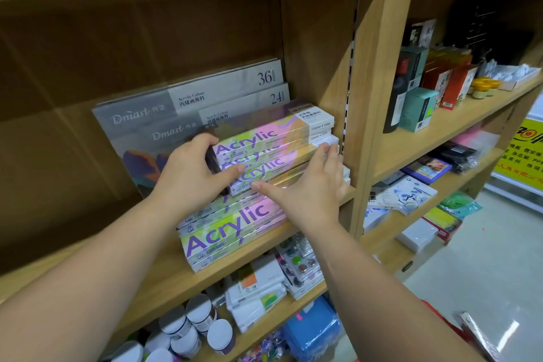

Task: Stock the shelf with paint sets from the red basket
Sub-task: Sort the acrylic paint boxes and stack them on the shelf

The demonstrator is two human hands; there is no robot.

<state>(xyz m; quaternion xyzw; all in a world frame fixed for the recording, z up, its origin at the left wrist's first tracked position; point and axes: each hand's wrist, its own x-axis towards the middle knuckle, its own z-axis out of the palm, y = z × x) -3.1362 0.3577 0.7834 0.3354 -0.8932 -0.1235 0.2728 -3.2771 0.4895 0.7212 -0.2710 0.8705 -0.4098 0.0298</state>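
Paint sets sit stacked on the wooden shelf, right between both hands. Left hand curls round the left end of the top few boxes, thumb on the front. Right hand is flat, fingers straight, pressed against the right end. The wrists hide part of the lower boxes, and the red edge bottom right is cut off, so I can't tell what it is.

Both your bare forearms reach up from the lower edge toward the middle of the frame. Your left hand, left of centre, curls its fingers over the end of the paint sets and sets its thumb against their front, gripping them. Your right hand, just right of centre, is flat, its fingers straight and together, thumb spread leftward.
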